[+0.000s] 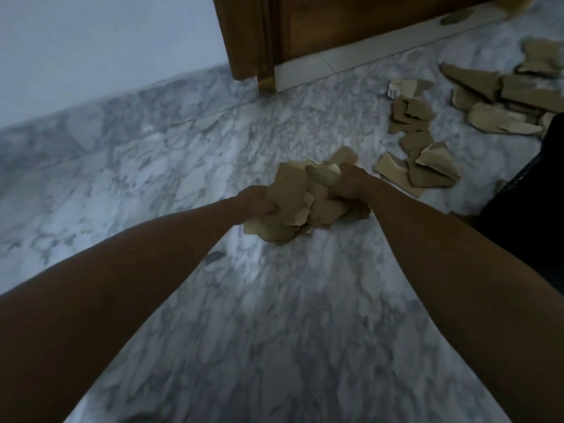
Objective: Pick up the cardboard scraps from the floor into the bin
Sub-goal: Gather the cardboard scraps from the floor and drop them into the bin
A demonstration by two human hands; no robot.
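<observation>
Left hand point(258, 203) and right hand point(351, 184) both clutching one cardboard scrap bundle point(299, 203); loose cardboard scraps point(421, 141) right of it on marble floor point(152, 178)

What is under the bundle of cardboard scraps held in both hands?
Under the bundle of cardboard scraps, gripped by the left hand and right hand, only marble floor shows. The floor directly beneath it is covered, so any scraps left there cannot be seen.

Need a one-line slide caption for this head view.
Left hand and right hand grip a bundle of torn brown cardboard scraps above the grey marble floor; more scraps lie beyond.
</observation>
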